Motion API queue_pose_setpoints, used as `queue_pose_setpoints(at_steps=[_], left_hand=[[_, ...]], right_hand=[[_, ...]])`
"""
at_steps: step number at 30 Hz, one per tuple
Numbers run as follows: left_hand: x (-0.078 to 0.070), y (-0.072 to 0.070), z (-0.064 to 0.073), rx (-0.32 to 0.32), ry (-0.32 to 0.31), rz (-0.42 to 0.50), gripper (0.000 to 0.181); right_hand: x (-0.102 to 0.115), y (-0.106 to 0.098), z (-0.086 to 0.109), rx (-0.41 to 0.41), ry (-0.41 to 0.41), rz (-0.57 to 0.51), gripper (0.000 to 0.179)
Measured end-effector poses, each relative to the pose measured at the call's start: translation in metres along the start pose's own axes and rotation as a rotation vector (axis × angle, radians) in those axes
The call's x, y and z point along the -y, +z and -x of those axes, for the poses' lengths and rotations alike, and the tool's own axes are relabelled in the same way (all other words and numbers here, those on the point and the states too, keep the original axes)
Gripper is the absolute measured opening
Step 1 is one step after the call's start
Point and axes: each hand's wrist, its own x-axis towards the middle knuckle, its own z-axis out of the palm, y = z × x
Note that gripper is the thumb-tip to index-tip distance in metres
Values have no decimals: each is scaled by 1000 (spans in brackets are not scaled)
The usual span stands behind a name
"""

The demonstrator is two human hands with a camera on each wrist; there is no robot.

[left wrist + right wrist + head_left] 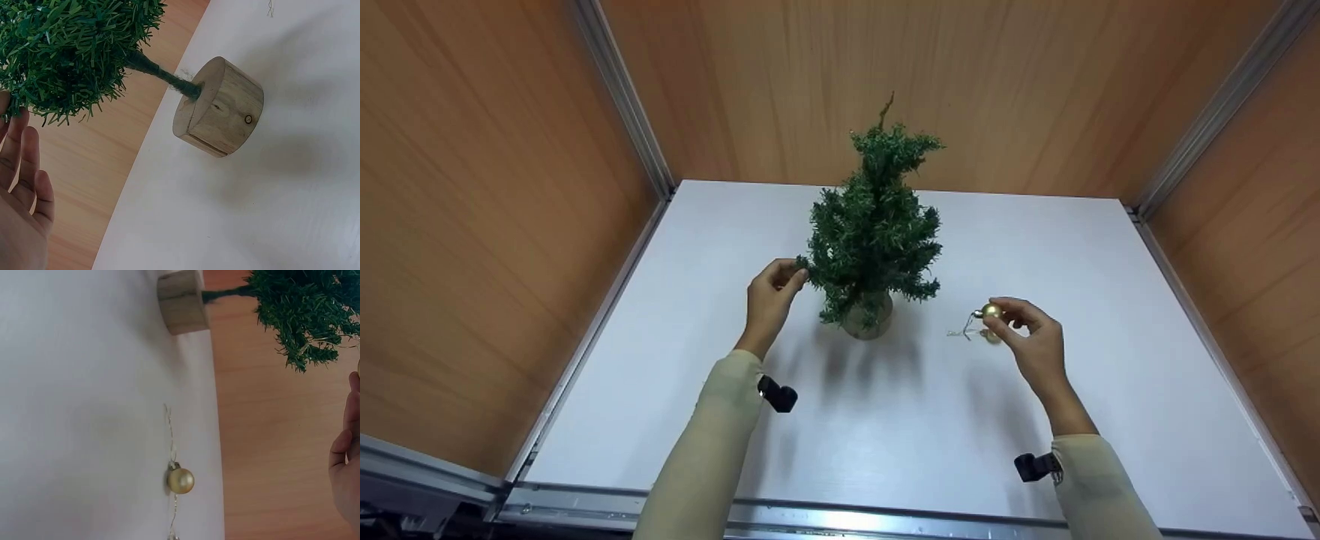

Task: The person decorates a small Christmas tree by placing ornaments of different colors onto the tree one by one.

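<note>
A small artificial Christmas tree (pixel 877 225) stands upright on a round wooden base (pixel 225 107). At its left side my left hand (pixel 770 300) pinches the tip of a low branch between thumb and forefinger; in the left wrist view the other fingers (pixel 28 157) are spread below the needles. Right of the tree, my right hand (pixel 1031 337) holds a gold bauble (pixel 992 310) by thumb and fingertips, above the table. A thin string loop hangs from it, seen beside the tree in the right wrist view. A second gold bauble (pixel 181 481) with a string lies on the table beneath.
The white tabletop (pixel 660 420) carries the tree and loose bauble. Part of another ornament cap (pixel 173 538) shows at the lower edge of the right wrist view. Wooden panels (pixel 997 90) with metal rails (pixel 622 90) enclose the back and sides.
</note>
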Motion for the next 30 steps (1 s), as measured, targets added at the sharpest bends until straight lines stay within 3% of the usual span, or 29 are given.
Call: queue_pose_setpoints(at_steps=[14,21,24,30], left_hand=[[0,-2,4,28,-16,20,30],[-38,-6,15,20,-10,-17,25],[-40,-6,13,26,-17,-20,25],[-16,-6,0,24,2,-26,30]], right_hand=[[13,3,-1,10,-48,-28,26],[19,3,-5,11,-76,-25,26],[21,4,-6,9,-78,-40,26],[23,5,-10,4,-89,-81,26]])
